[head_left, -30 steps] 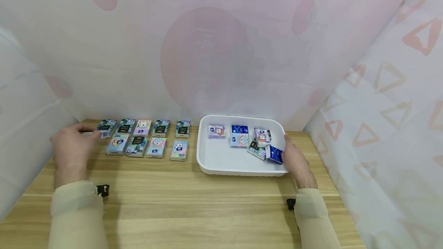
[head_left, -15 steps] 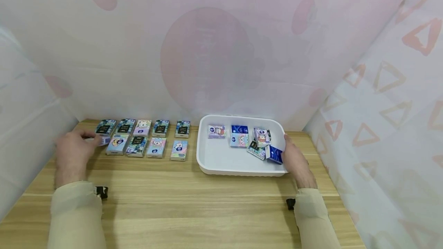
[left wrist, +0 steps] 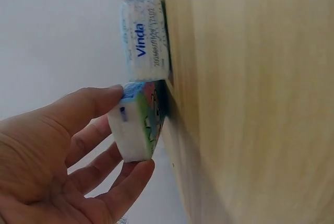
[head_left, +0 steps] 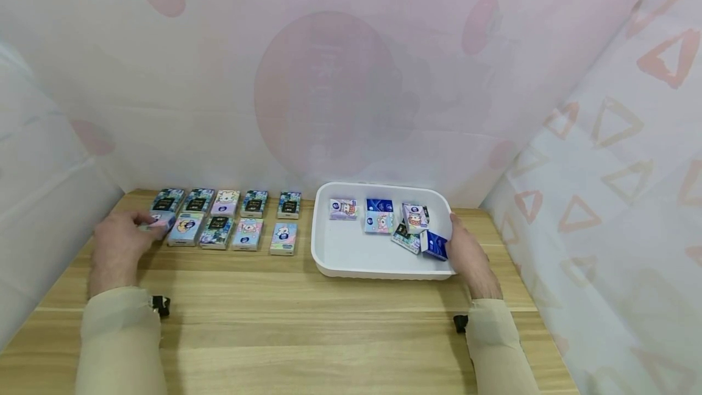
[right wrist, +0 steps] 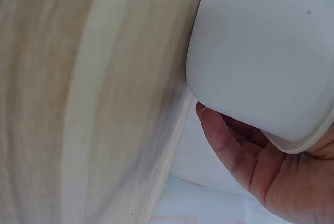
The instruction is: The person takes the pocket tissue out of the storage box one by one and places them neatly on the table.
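Note:
My left hand [head_left: 117,249] pinches a small tissue pack [head_left: 163,220] at the left end of the front row, just before a dark floral pack [head_left: 167,200]. In the left wrist view, thumb and fingers hold this pack [left wrist: 130,130] by its sides, tilted. It adjoins a pack marked Vinda [left wrist: 143,41]. On the right, my right hand [head_left: 470,258] grips the right wall of a white tray [head_left: 378,274]. The right wrist view shows curled fingers below the rim of the tray [right wrist: 261,51]; the thumb is hidden there.
Two rows of tissue packs stretch along the back left, among them a blue-pink pack [head_left: 283,238] at the front right end. Several packs lie in the tray, including a dark blue one [head_left: 434,245]. A fabric wall [head_left: 329,108] rises behind the wooden table [head_left: 307,334].
The left hand has moved slightly right with the tissue pack and lowered it into line with the front row. The right hand and the tray have stayed put.

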The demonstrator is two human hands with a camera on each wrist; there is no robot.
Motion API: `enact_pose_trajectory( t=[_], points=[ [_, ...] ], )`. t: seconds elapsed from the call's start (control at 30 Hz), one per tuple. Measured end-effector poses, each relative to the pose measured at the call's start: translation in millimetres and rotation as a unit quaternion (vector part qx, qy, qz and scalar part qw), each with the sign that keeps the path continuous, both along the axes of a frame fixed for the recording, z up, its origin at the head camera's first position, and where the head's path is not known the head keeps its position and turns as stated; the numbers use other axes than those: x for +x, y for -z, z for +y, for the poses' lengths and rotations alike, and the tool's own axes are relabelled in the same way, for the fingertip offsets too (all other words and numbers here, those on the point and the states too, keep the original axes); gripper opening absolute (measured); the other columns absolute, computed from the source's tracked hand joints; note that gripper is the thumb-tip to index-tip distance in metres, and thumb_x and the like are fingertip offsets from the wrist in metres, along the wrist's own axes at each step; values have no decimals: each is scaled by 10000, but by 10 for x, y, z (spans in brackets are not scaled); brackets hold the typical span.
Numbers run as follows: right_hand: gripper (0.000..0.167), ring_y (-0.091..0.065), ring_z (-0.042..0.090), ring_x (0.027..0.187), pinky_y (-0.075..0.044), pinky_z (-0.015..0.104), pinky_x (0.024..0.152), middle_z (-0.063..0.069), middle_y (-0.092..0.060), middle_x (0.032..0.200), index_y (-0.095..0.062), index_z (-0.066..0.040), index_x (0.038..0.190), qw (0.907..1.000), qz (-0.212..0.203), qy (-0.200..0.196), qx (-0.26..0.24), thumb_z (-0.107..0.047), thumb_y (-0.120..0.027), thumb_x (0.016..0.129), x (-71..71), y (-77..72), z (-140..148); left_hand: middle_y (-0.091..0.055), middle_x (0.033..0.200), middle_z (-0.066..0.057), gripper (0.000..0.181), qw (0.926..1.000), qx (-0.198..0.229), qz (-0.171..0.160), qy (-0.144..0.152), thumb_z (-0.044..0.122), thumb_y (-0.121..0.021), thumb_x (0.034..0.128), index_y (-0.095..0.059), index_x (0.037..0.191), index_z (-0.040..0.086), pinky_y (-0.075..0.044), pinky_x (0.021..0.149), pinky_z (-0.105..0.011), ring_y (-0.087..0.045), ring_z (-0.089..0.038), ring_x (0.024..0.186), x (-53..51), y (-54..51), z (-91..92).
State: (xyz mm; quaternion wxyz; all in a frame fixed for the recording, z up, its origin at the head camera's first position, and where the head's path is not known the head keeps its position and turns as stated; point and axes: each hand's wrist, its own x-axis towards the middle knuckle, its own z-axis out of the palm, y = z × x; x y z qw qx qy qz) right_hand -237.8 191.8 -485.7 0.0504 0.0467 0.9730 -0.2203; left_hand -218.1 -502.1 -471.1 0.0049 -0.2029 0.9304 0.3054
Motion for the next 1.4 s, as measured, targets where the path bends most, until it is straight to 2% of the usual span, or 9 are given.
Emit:
enact_pose_trajectory(
  t=[0.13,0.37,0.57,0.7,0.87,0.93,1.1,1.27,1.4],
  points=[
    [765,-704,584,1422,-622,743,1159,450,-503,1710,-125,50,1848,10000,28,10,27,32,-432,1147,-6,9,4,-479,1641,-490,507,9995,-289,-55,131,197,-766,1126,-623,1512,-98,-518,1130,-809,-536,-643,1353,-35,52,-18],
    [756,-704,569,1432,-618,730,1174,444,-502,1716,-129,47,1849,10000,-2,44,53,21,-427,1154,-12,13,7,-488,1618,-490,521,9992,-353,-144,71,170,-764,1125,-600,1526,-118,-532,1117,-780,-535,-598,1282,-73,92,-15],
    [759,-728,562,1383,-644,720,1120,455,-526,1687,-147,57,1842,9999,45,5,102,25,-444,1144,-7,-2,3,-447,1648,-502,580,9988,-404,-189,183,319,-630,1201,-546,1593,-100,-548,1102,-799,-530,-644,1355,-61,21,15],
    [762,-730,552,1378,-647,715,1119,455,-513,1699,-135,64,1841,10000,41,4,72,29,-440,1144,-11,13,10,-491,1606,-508,585,9965,-629,232,508,355,-560,1219,-565,1554,-124,-517,1122,-829,-524,-685,1392,-73,-64,97],
    [770,-722,567,1401,-638,720,1141,450,-515,1701,-133,68,1839,10000,79,-30,31,42,-442,1135,-8,20,7,-510,1588,-507,542,9917,-682,675,855,325,-555,1221,-595,1517,-127,-482,1157,-863,-493,-711,1432,-102,-180,332],
    [771,-715,571,1411,-633,725,1148,448,-512,1704,-137,69,1839,9999,95,-40,26,45,-442,1132,-4,18,5,-519,1587,-494,525,9900,-634,788,982,315,-570,1221,-601,1517,-118,-503,1137,-868,-513,-712,1428,-122,-206,444],
    [766,-697,571,1435,-619,733,1165,448,-491,1722,-129,68,1841,10000,58,-19,1,39,-431,1137,4,16,4,-544,1595,-470,473,9817,-733,1114,1360,278,-620,1207,-656,1463,-119,-486,1198,-861,-529,-702,1461,-178,-231,737],
    [759,-683,562,1461,-601,731,1202,433,-464,1752,-130,58,1846,10000,22,15,-18,30,-427,1148,11,7,-4,-576,1572,-448,458,9751,-727,1286,1654,269,-643,1204,-675,1455,-113,-519,1182,-840,-572,-678,1442,-197,-248,1023],
    [759,-722,531,1386,-623,714,1174,433,-474,1745,-144,73,1838,9999,75,-43,90,36,-446,1143,9,4,-2,-575,1603,-422,434,9731,-664,1241,1826,266,-651,1201,-678,1472,-72,-548,1157,-831,-593,-666,1438,-212,-270,1256]
  ],
)
